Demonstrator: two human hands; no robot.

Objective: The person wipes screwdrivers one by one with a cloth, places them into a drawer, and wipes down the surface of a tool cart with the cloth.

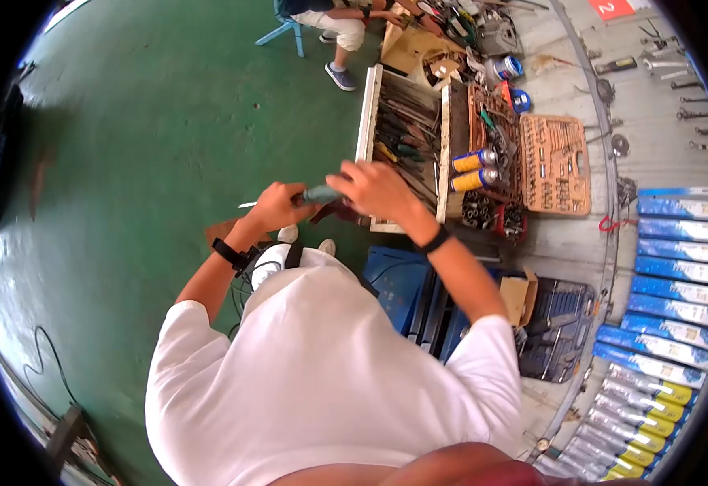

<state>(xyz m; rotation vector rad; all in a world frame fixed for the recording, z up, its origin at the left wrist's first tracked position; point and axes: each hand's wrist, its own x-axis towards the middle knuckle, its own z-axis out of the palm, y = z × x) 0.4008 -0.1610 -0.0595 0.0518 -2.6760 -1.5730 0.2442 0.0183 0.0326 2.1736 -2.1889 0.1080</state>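
Handle (320, 194) in between, we close our left hand (274, 206) around one end, seemingly to steady it, our right hand (376, 190) overlapping the other, grip unclear.

On a red card (621, 6) at the top right, one white number 2 (610, 7) can be read. The printing on the blue boxes (671, 279), on the yellow cans (473, 160) and on the yellow-labelled packs (641, 433) is too small and blurred to read.
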